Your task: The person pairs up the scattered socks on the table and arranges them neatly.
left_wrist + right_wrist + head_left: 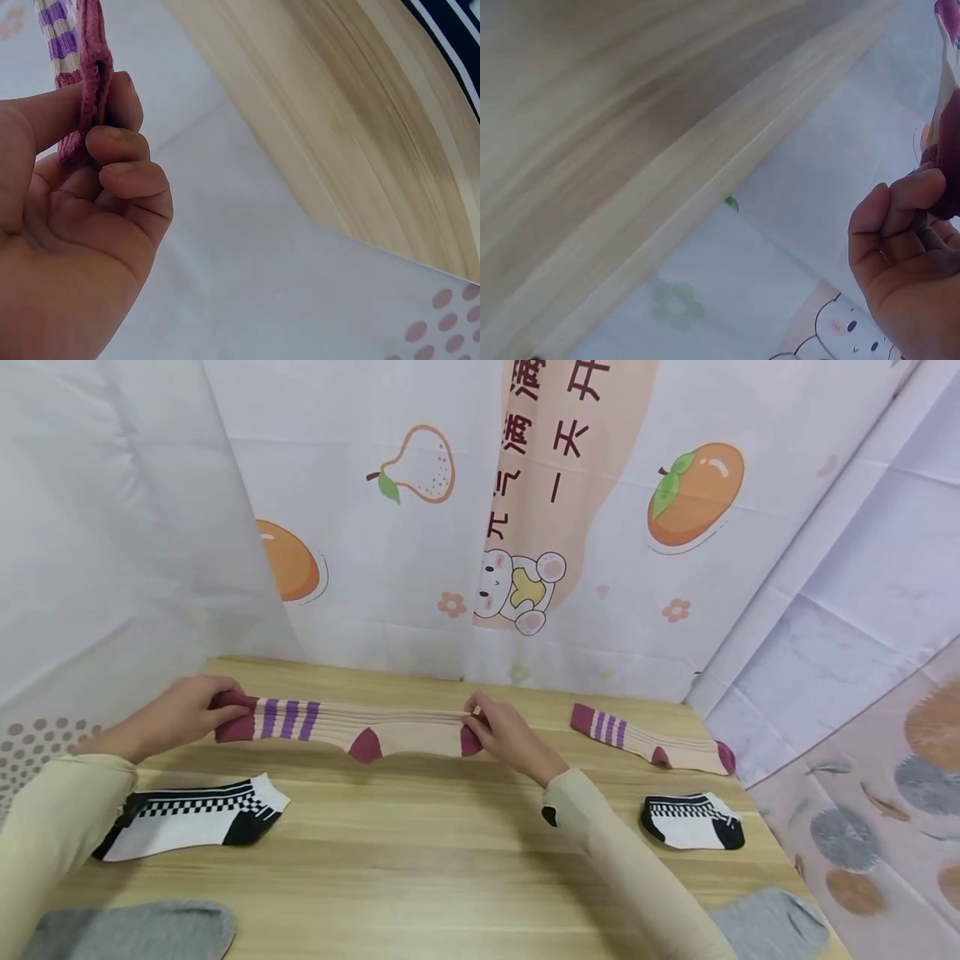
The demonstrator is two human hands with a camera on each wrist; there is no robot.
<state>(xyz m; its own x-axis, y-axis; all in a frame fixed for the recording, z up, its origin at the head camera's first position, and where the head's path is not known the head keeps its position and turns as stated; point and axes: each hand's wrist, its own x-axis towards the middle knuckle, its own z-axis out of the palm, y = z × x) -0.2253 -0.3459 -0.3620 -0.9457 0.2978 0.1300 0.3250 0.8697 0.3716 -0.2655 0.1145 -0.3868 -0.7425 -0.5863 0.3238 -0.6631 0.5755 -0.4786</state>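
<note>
Your left hand (180, 714) and right hand (508, 732) pinch the striped sock (333, 725), pulled straight, not yet on the tabletop (420, 835) like its twin (637, 742).

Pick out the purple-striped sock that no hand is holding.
The striped sock lying on the right of the table, beyond the checkered sock there. Its lookalike is held between the left hand and right hand.

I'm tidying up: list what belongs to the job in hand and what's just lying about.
Job:
striped sock, held by left grip and right grip

Apparently lying about:
other striped sock
left checkered sock
right checkered sock
left grey sock
right grey sock
</note>
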